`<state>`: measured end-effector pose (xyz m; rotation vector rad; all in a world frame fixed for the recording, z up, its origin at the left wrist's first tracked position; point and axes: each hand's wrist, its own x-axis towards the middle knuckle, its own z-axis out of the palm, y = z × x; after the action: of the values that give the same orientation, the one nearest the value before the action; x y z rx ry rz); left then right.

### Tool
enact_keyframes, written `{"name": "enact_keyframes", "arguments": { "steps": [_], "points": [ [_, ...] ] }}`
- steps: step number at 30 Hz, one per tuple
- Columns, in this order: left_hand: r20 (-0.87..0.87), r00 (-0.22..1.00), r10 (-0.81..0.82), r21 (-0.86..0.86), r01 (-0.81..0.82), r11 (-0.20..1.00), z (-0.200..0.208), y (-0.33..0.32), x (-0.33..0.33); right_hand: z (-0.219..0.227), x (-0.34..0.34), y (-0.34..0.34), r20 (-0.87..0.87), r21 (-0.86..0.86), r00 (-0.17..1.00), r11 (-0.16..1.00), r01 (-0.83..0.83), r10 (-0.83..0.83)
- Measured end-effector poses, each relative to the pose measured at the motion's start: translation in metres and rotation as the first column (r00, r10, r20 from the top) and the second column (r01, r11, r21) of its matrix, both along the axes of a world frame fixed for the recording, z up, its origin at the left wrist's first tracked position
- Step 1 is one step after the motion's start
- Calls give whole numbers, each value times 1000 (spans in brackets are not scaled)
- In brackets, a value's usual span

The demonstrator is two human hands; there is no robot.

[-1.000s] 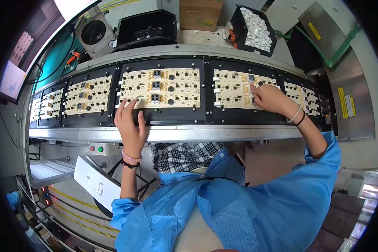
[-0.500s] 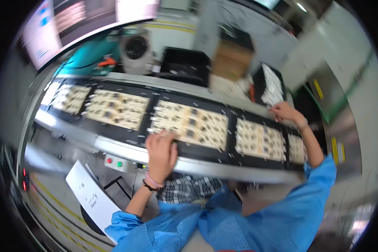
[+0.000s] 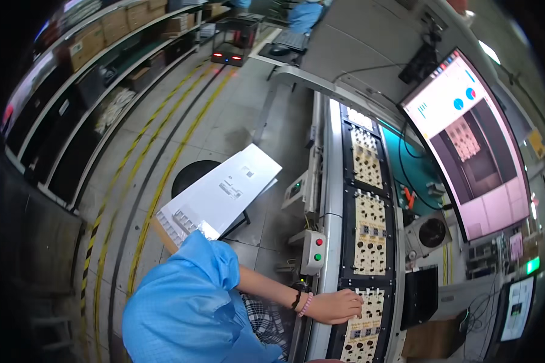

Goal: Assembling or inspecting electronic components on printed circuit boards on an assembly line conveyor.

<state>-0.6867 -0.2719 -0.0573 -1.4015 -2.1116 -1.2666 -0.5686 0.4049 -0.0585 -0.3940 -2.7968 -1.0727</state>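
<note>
My left hand (image 3: 336, 306) reaches across the silver rail of a conveyor line. Its bent fingers lie close together, with their tips at the upper left corner of a cream circuit board panel (image 3: 372, 308). Whatever may be between those fingertips is too small to make out. Dark square parts and round parts stud this panel, which sits in a black carrier. Farther along the line lie a second circuit board panel (image 3: 362, 257) and a third circuit board panel (image 3: 364, 166), also in black carriers. My right hand is out of view.
A control box (image 3: 313, 253) with red and green buttons is fixed beside the rail. White sheets (image 3: 224, 187) lie on a dark round stool (image 3: 191, 175) to the left. A large monitor (image 3: 466, 145) hangs over the right side. A small wheeled cart (image 3: 230, 51) stands on the far aisle.
The view has swung left, bringing the aisle, shelves and cart in. My right hand has gone out of view. My left hand remains at a panel's edge, its fingers now closer together.
</note>
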Motion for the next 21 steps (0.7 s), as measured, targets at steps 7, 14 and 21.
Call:
{"name": "enact_keyframes", "arguments": {
  "steps": [7, 14, 21],
  "points": [
    [32, 999, -39, 12, 38, 999, -1, 8, -4, 19, 40, -1, -249, -26, 967, 999, 48, -53],
    [16, 999, -29, 107, 27, 994, 0, 9, -6, 15, 106, -5, -418, -109, 884, 977, 182, -211],
    [74, 991, -114, 49, 111, 993, 11, 5, -10, -7, 110, 15, -536, -553, 794, 830, -72, -288]
  ]
}}
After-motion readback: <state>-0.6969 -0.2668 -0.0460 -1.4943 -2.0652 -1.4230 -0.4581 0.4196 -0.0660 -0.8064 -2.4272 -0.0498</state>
